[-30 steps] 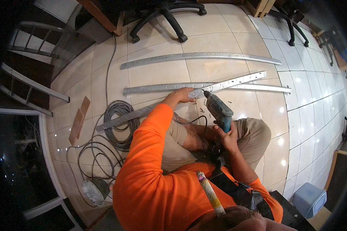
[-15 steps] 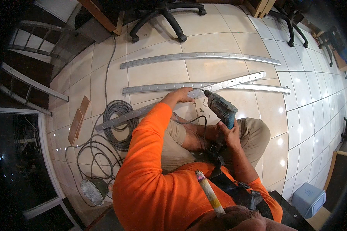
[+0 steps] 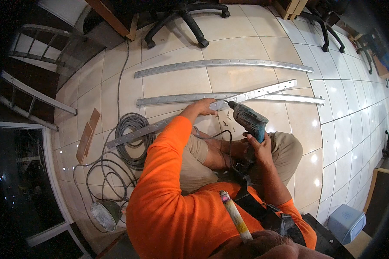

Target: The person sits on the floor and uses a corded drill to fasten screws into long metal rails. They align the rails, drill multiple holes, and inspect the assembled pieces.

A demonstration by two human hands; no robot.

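Observation:
My left hand (image 3: 202,106) is wrapped round a perforated metal channel (image 3: 268,89) that slants across my lap side, rising toward the far right. In my right hand (image 3: 259,146) is a teal power drill (image 3: 249,118), gripped by its handle. The drill's bit points to the upper left, at the channel just right of my left fingers; whether the tip touches cannot be made out. Several small screws (image 3: 224,123) lie on the floor below the drill. A second metal channel (image 3: 173,99) lies under the slanted one, and a third metal channel (image 3: 220,63) lies farther off.
A coiled grey cable (image 3: 136,162) lies to my left, with loose loops beside a round lamp-like fixture (image 3: 104,216). Brown board strips (image 3: 88,136) and a ladder (image 3: 39,97) are farther left. A wheeled chair base (image 3: 188,21) stands ahead. A blue-grey bin (image 3: 345,222) sits at lower right.
The drill's body has shifted slightly toward the right and down, its bit staying by the same spot on the channel. My left hand stays in place.

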